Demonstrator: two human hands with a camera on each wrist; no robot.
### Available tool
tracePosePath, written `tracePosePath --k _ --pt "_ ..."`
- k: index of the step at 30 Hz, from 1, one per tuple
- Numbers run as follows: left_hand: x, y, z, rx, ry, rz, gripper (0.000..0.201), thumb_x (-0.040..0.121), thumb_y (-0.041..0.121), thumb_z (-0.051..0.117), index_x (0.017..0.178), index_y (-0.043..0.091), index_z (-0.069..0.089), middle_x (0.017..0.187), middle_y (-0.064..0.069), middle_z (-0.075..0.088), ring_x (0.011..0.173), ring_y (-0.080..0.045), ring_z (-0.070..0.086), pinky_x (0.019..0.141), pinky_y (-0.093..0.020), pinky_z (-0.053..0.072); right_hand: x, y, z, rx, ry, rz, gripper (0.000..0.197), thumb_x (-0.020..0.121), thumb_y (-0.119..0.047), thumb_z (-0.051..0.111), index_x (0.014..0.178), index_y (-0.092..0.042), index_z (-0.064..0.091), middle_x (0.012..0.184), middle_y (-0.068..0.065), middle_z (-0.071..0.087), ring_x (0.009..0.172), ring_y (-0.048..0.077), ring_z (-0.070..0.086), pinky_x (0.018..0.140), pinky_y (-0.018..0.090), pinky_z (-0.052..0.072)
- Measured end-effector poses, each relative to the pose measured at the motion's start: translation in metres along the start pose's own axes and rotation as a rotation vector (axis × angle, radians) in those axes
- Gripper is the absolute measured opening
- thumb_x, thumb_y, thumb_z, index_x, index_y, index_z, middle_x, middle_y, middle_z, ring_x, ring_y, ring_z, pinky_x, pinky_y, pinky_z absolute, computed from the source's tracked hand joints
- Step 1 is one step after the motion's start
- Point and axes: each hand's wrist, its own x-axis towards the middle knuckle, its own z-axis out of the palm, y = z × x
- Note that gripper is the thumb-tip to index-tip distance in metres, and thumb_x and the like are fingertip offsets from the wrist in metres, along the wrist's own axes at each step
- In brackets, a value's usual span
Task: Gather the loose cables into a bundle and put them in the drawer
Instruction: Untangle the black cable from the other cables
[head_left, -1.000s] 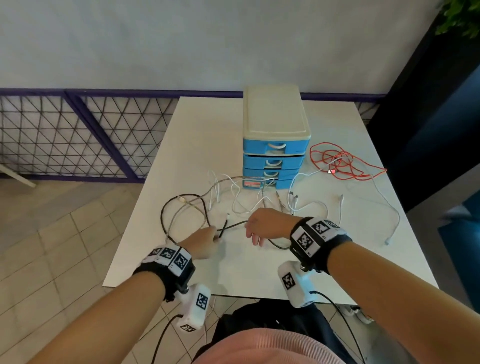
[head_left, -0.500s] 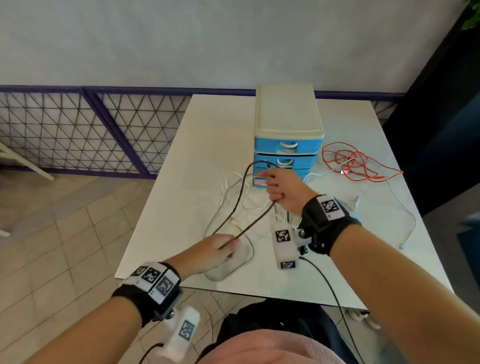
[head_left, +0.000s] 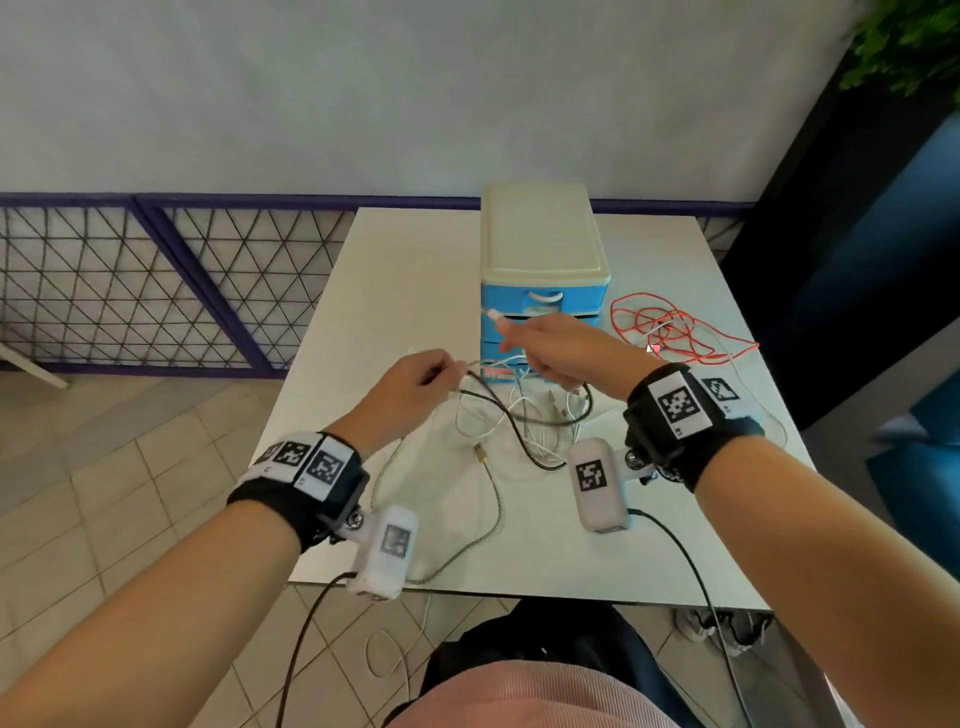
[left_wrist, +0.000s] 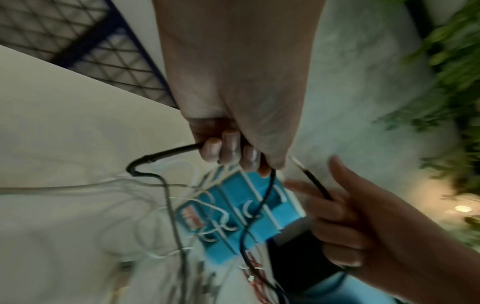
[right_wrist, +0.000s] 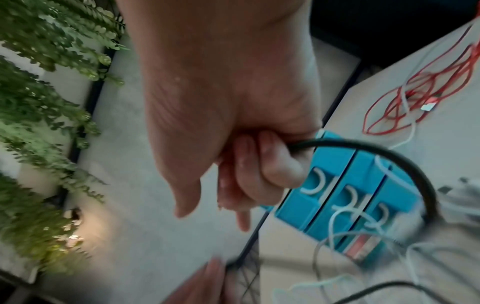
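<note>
A black cable (head_left: 524, 415) hangs in loops between my two hands above the table (head_left: 395, 270). My left hand (head_left: 421, 382) grips one stretch of it; in the left wrist view its fingers (left_wrist: 228, 152) curl round the black cable (left_wrist: 267, 191). My right hand (head_left: 545, 353) holds another stretch just in front of the blue drawer unit (head_left: 543, 304), with fingers (right_wrist: 262, 164) curled round the black cable (right_wrist: 405, 158). All three drawers look shut. White cables (head_left: 493, 426) and a braided cable (head_left: 491, 499) lie tangled below the hands.
A red cable (head_left: 675, 332) with a white one through it lies in a loose heap right of the drawer unit. The braided cable runs off the table's front edge. A purple mesh railing (head_left: 156, 291) stands left, and a dark wall right.
My left hand has come up from the table's front towards the right hand, drawing the black cable along. The right hand has stayed in front of the drawers, and the hands are now close together.
</note>
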Motion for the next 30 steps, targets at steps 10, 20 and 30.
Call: tracePosePath --k 10,20,30 --pt "0.011 0.02 -0.019 -0.363 -0.169 -0.125 0.047 0.096 0.05 0.04 0.067 0.015 0.047 0.054 0.003 0.034 0.047 -0.014 0.031 0.053 -0.025 0.032 -0.002 0.0 -0.019 0.272 0.338 -0.079 0.034 0.098 -0.039 0.048 0.071 -0.019 0.048 0.058 -0.004 0.033 0.045 0.01 0.029 0.038 0.019 0.026" --pt "-0.003 -0.031 -0.022 -0.188 -0.01 -0.149 0.032 0.101 0.022 0.038 0.075 0.008 0.051 0.06 -0.005 0.046 0.058 -0.021 0.048 0.068 -0.037 0.05 0.003 0.056 -0.053 0.724 0.812 0.113 0.033 0.099 -0.03 0.039 0.076 -0.013 0.054 0.062 -0.003 0.048 0.049 0.011 0.042 0.046 0.024 0.035" --pt "0.016 0.064 0.024 -0.276 -0.251 0.051 0.032 0.103 0.027 0.03 0.086 0.01 0.051 0.062 -0.002 0.039 0.049 -0.012 0.039 0.055 -0.025 0.044 0.002 0.003 0.02 0.88 0.36 -0.092 0.024 0.095 -0.016 0.058 0.085 -0.016 0.036 0.07 0.009 0.065 0.033 0.011 0.036 0.038 0.023 0.035"
